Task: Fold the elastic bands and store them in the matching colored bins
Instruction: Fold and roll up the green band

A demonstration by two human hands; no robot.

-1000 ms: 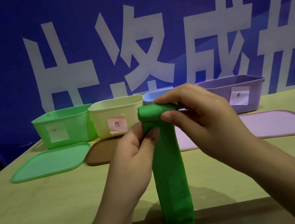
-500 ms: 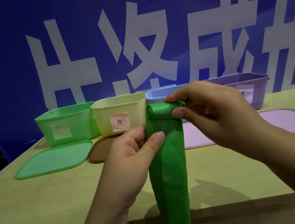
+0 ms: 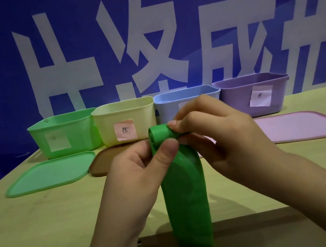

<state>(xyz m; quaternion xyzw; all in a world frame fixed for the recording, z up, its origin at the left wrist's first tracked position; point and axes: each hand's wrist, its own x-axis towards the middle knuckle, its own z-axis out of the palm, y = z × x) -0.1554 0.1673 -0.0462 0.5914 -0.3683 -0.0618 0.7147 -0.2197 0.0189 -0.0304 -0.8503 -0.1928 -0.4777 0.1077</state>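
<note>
along the far edge of the table (image 3: 44, 220) four open bins stand in a close row: green bin (image 3: 66, 134), yellow bin (image 3: 124, 121), blue bin (image 3: 176, 103), purple bin (image 3: 255, 96), their tops uncovered from above. just in front of them lie flat lids: green lid (image 3: 51, 175), brown lid (image 3: 103, 162), pink lid (image 3: 302, 127), low obstacles on the surface. the hands, left hand (image 3: 135, 171) and right hand (image 3: 225, 134), and the hanging green band (image 3: 185, 195) block the middle approach to the blue bin. bare table lies toward the near left and near right corners.
</note>
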